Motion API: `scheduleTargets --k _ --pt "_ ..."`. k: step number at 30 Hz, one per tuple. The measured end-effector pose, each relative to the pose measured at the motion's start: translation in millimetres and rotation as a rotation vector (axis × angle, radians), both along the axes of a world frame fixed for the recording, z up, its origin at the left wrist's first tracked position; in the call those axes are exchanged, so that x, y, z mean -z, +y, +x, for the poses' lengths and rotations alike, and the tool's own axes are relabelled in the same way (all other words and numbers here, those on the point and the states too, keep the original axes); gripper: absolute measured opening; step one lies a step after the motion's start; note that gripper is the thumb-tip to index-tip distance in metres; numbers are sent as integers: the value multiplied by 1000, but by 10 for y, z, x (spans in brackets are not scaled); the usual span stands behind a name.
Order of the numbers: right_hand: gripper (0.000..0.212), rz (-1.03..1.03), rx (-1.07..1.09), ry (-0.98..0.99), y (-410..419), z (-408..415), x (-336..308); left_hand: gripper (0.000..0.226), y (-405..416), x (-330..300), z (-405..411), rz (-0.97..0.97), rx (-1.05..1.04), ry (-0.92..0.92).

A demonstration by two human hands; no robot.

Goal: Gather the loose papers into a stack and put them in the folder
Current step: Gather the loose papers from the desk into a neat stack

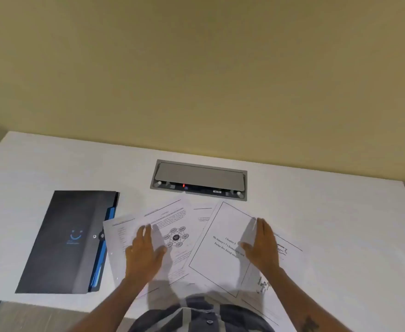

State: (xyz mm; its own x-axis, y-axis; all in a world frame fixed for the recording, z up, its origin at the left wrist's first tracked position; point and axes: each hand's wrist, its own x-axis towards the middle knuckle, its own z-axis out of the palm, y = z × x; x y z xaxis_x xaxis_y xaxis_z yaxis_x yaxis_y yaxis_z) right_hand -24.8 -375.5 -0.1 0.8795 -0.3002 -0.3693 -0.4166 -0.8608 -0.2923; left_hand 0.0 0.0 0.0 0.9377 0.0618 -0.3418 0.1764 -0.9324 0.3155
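Even, soft overhead light; faint shadows beside each hand (144, 250); slight blur; edges bowed.

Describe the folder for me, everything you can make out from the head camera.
The folder is dark grey to black, smooth and plastic-looking, with a small blue smile logo and tiny unreadable text on its cover. It lies flat and closed on the white table, left of the spread papers, slightly angled. A round snap fastener sits at its right edge, where blue divider tabs show. The leftmost sheet's corner reaches that edge. Neither hand touches it.
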Motion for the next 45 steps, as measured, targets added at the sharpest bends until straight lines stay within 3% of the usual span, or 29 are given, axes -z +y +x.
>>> scheduleTargets --k 5,13,25,30,40,45 --pt "127 -52 75 86 -103 128 -17 113 171 85 406 -37 -84 97" --pt "135 -61 58 107 -25 107 92 148 254 366 463 0 41 218" --pt "130 43 122 111 63 105 53 137 179 325 423 12 54 152" --pt "130 32 141 149 79 112 15 119 95 249 415 -45 32 96" --pt "108 99 85 135 109 33 27 99 -29 115 325 -78 -45 56" --pt "87 141 125 -22 96 -14 -40 100 -8 88 338 -63 -82 67"
